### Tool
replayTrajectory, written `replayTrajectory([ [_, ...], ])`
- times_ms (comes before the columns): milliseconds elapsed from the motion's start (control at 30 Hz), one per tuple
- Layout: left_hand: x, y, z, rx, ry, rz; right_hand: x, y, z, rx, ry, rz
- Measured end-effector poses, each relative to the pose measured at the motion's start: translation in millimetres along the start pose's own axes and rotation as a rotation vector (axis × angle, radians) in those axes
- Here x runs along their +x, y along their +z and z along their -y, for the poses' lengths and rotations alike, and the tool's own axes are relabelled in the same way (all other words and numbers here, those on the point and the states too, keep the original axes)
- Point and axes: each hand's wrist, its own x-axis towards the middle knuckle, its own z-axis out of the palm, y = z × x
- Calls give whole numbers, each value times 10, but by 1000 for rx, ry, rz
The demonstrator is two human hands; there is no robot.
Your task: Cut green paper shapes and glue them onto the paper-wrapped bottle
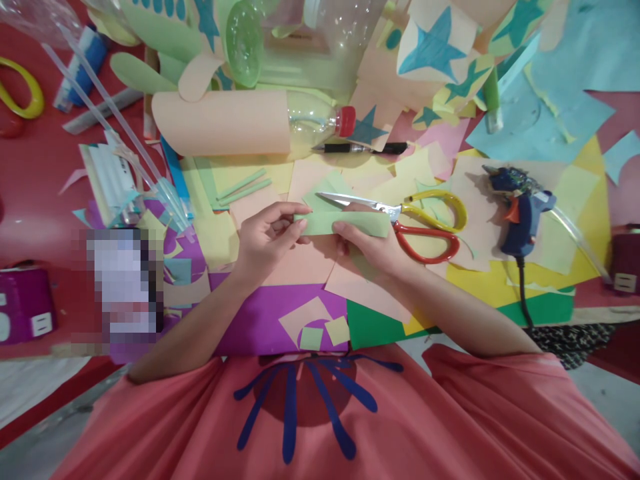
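A pale green paper strip stretches sideways between my two hands. My left hand pinches its left end between thumb and fingertips. Toward its right half, my right hand grips the strip with the thumb on top and the fingers underneath. Just behind the strip lie scissors with one yellow and one red handle, blades pointing left and slightly parted. Thin rolled green paper sticks rest on the sheets beyond my left hand.
A peach-wrapped plastic bottle with a red cap lies at the back, near a black pen. At right is a blue glue gun. A phone lies left; star-painted papers are at the back right.
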Motion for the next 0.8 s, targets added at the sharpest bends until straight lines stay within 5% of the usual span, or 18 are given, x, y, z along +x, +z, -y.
replayTrajectory([
  [800,-24,1,-16,28,-20,14,0,-6,7,36,-20,-33],
])
